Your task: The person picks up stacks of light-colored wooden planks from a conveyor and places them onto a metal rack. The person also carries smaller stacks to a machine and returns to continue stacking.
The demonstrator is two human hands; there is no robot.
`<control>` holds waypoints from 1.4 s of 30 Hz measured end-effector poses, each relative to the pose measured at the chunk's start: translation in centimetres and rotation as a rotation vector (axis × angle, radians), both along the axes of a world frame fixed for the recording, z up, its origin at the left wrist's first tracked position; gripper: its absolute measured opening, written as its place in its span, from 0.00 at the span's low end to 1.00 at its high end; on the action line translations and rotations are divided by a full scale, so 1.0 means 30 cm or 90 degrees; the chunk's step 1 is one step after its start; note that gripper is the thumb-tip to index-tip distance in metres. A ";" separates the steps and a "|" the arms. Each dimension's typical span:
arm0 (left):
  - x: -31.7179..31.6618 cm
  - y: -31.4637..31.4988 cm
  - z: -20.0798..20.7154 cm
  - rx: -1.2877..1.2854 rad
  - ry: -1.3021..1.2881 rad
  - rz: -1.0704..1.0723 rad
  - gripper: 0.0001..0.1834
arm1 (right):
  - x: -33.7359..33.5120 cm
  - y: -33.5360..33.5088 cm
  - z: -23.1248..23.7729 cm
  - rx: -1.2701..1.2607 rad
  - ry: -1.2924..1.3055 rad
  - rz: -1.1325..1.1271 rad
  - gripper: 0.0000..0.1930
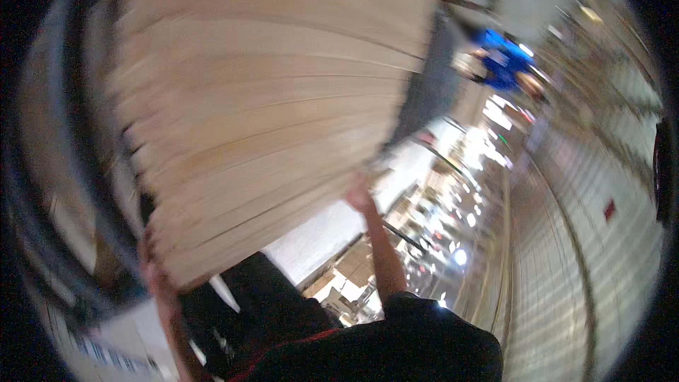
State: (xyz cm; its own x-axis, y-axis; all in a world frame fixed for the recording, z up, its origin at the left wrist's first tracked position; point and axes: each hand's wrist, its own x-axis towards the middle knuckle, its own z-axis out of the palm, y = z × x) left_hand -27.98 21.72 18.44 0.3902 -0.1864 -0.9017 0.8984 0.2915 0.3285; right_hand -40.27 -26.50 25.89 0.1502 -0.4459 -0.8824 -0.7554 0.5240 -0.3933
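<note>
A big stack of flat tan sheets [276, 99], which look like cardboard, fills the upper left and middle, its layers running roughly side to side. My left hand [161, 286] grips the near left corner, with the fingers along the sheets' ragged edge. At the near right corner my right hand [361, 197] holds the edge of the nearest sheets, its arm stretched forward. Motion blur smears both hands, and the finger tips are partly hidden. How many sheets lie between my hands cannot be made out.
Dark curved bars [78, 120] stand left of the stack. A dark grey upright surface [429, 74] borders its right side. Farther right, a person in a blue top [503, 64] is on the pale floor [566, 240]. Boxes [359, 265] and bright lights lie beyond my right arm.
</note>
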 end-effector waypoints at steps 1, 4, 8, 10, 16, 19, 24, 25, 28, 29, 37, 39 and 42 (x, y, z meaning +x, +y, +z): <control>-0.001 0.004 0.013 0.017 0.058 0.035 0.38 | 0.018 -0.002 0.003 0.020 -0.011 0.008 0.35; 0.112 -0.056 0.120 0.035 -0.140 -0.107 0.45 | 0.082 0.036 0.072 0.051 -0.042 0.001 0.33; 0.163 -0.102 0.186 0.113 -0.130 -0.182 0.44 | -0.061 0.002 0.015 0.085 -0.140 -0.107 0.31; 0.121 -0.108 0.156 0.121 -0.121 -0.135 0.43 | -0.167 -0.059 -0.064 0.020 -0.091 0.035 0.31; 0.110 -0.105 0.121 0.162 -0.148 -0.152 0.38 | -0.194 -0.057 -0.104 -0.046 -0.073 0.122 0.29; 0.108 -0.101 0.119 0.171 -0.187 -0.173 0.39 | -0.044 0.017 -0.008 0.006 -0.055 0.026 0.33; 0.094 -0.084 0.100 0.131 -0.157 -0.136 0.43 | -0.172 -0.031 -0.075 0.016 -0.055 -0.033 0.39; 0.088 -0.088 0.095 0.119 -0.140 -0.115 0.43 | -0.117 -0.017 -0.050 0.028 -0.066 -0.019 0.39; 0.075 -0.087 0.094 0.160 -0.151 -0.119 0.42 | 0.017 0.045 0.033 0.043 -0.084 0.005 0.39; 0.074 -0.083 0.095 0.185 -0.156 -0.144 0.42 | 0.036 0.057 0.041 0.035 -0.082 0.005 0.38; 0.069 -0.073 0.114 0.193 -0.151 -0.173 0.40 | -0.052 0.004 -0.029 0.045 -0.036 0.065 0.33; 0.079 -0.078 0.127 0.218 -0.163 -0.192 0.41 | -0.134 -0.028 -0.082 0.058 -0.024 0.041 0.36; 0.068 -0.064 0.119 0.206 -0.215 -0.198 0.39 | -0.290 -0.064 -0.171 -0.012 -0.034 0.162 0.35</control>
